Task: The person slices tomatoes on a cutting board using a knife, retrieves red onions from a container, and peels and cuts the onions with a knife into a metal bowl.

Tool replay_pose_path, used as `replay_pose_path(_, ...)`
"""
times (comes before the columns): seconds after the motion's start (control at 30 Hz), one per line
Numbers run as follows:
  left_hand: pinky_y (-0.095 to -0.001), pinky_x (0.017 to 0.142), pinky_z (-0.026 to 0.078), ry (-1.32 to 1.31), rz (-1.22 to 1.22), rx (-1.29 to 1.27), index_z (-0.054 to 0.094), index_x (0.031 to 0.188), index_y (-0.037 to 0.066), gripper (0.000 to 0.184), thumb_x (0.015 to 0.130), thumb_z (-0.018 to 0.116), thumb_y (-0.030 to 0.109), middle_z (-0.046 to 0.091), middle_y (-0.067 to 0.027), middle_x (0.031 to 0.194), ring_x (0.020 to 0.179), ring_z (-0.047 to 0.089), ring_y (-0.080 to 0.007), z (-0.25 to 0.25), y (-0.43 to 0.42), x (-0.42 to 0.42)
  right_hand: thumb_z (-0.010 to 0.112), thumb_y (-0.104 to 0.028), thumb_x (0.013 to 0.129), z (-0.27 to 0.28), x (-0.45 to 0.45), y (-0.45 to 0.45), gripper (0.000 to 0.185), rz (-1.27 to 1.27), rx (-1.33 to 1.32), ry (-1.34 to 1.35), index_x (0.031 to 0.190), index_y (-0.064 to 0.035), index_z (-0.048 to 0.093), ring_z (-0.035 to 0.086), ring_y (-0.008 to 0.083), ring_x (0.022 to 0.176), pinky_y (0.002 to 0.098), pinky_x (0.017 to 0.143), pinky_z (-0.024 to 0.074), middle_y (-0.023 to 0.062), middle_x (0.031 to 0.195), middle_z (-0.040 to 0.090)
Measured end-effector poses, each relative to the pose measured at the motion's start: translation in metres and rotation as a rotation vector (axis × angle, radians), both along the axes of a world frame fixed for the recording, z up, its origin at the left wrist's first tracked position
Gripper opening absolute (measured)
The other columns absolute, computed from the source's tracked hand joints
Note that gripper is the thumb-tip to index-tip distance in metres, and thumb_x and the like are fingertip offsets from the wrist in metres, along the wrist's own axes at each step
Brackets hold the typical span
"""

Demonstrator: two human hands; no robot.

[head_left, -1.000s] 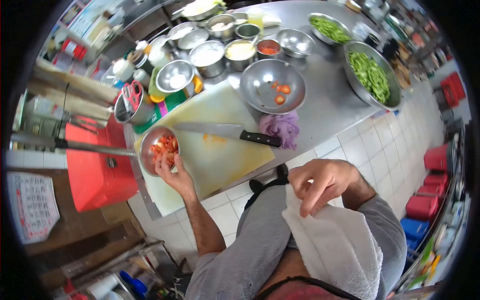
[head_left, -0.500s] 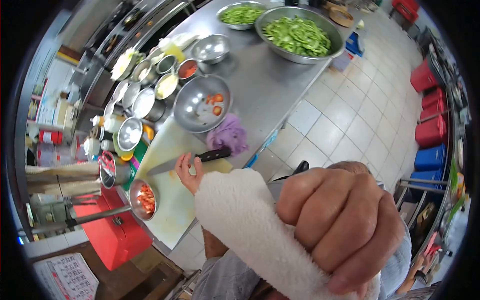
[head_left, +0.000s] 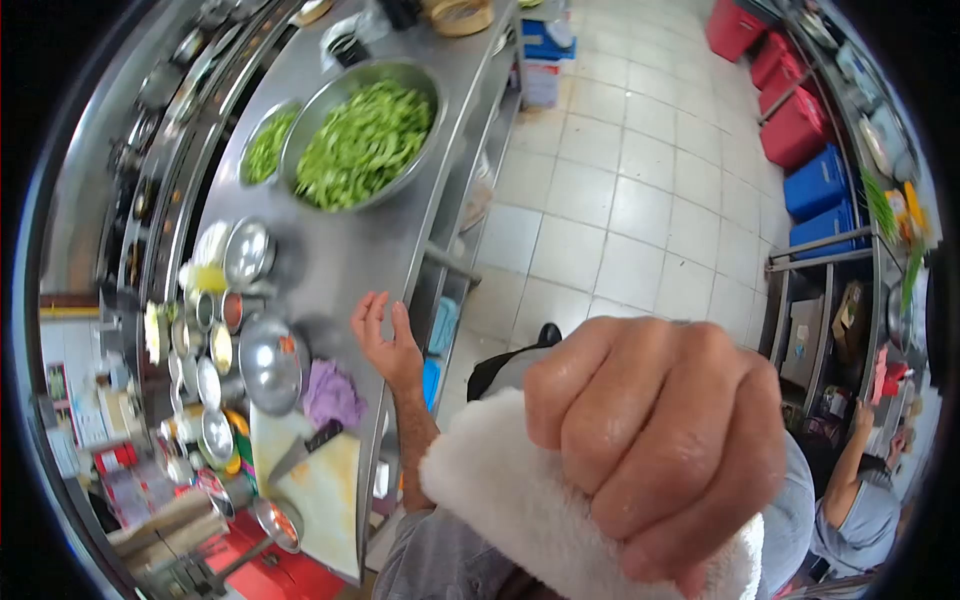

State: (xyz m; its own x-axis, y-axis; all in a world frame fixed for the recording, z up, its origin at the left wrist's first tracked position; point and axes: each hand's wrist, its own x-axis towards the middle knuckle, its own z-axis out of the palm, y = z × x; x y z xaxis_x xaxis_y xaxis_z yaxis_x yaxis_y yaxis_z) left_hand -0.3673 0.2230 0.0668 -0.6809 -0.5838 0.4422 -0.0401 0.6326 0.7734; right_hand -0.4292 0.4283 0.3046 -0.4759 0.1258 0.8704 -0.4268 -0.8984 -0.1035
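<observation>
- Right hand (head_left: pixel 655 440) was closed in a fist around the fluffy white cloth (head_left: pixel 520 500), raised close to the camera; the cloth hung below it, over the person's front.
- Left hand (head_left: pixel 390 350) was open, fingers spread and slightly curled, gripping nothing. It was held up near the edge of the long stainless-steel table (head_left: pixel 350 260).
- Change: left hand had come away from the small steel bowl of cut tomato (head_left: pixel 262 512), and the cloth had come up nearer the camera. Meaning, my read: handling was down to the cloth, with the food and knife out of both hands.
- Nearest the left hand on the table: crumpled purple cloth (head_left: pixel 333 394), beside the wide shallow steel bowl (head_left: pixel 268 375).
- Black-handled kitchen knife (head_left: pixel 290 460) lay on the pale, stained cutting board (head_left: pixel 335 500).
- Farther along: big steel bowl (head_left: pixel 432 110) of sliced green vegetable, a smaller one beside it.
- Across the tiled floor (head_left: pixel 575 250): red and blue bins; a co-worker (head_left: pixel 865 515) in grey at lower right.
</observation>
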Motion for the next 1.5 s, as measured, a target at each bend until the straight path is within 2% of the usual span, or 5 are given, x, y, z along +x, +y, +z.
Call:
replay_pose_path(0.43, -0.0362, 0.09, 0.043, -0.096, -0.513, -0.006, 0.064, 0.1, 0.002, 0.019, 0.082, 0.064, 0.008, 0.054, -0.0124, 0.112, 0.105, 0.052, -0.027, -0.019, 0.095, -0.217, 0.065, -0.013, 0.081, -0.017, -0.129, 0.098, 0.018, -0.455, 0.356, -0.158, 0.07, -0.0026, 0.056, 0.044, 0.0166, 0.041, 0.0307, 0.043, 0.0314, 0.0062, 0.057, 0.052)
replay_pose_path(0.73, -0.0358, 0.091, 0.043, -0.073, -0.694, 0.039, 0.064, 0.101, 0.002, 0.021, 0.081, 0.065, 0.008, 0.056, -0.0118, 0.111, 0.106, 0.053, -0.0256, -0.021, 0.137, -0.409, 0.063, -0.005, 0.075, -0.003, -0.29, 0.125, 0.02, -0.313, 0.424, -0.058, 0.06, -0.0022, 0.051, 0.044, 0.0171, 0.041, 0.0318, 0.044, 0.0333, 0.0069, 0.056, 0.05)
replay_pose_path(1.1, -0.0328, 0.084, 0.047, -0.117, -0.731, 0.021, 0.064, 0.101, 0.002, 0.021, 0.081, 0.065, 0.007, 0.055, -0.0115, 0.109, 0.098, 0.057, -0.0221, -0.035, 0.216, -0.612, 0.062, -0.002, 0.071, -0.028, -0.479, 0.197, 0.023, -0.333, 0.095, 0.059, 0.055, -0.001, 0.046, 0.036, 0.0155, 0.033, 0.0295, 0.036, 0.0254, 0.0066, 0.049, 0.045)
replay_pose_path(1.2, -0.0325, 0.085, 0.047, -0.19, -0.704, 0.034, 0.064, 0.1, 0.002, 0.021, 0.08, 0.065, 0.007, 0.055, -0.0115, 0.11, 0.096, 0.056, -0.0219, -0.043, 0.251, -0.659, 0.062, -0.001, 0.07, -0.026, -0.517, 0.243, 0.021, -0.306, 0.154, -0.275, 0.055, -0.0004, 0.047, 0.035, 0.0153, 0.033, 0.0295, 0.036, 0.0251, 0.0059, 0.049, 0.044)
replay_pose_path(1.5, -0.0337, 0.085, 0.046, -0.215, -0.604, 0.025, 0.064, 0.099, 0.002, 0.02, 0.08, 0.065, 0.007, 0.055, -0.0115, 0.11, 0.098, 0.056, -0.0232, -0.033, 0.347, -0.804, 0.061, -0.003, 0.07, -0.009, -0.682, 0.364, 0.018, -0.343, 0.507, -0.208, 0.054, 0.0006, 0.052, 0.042, 0.0156, 0.041, 0.0306, 0.041, 0.0305, 0.0074, 0.059, 0.051)
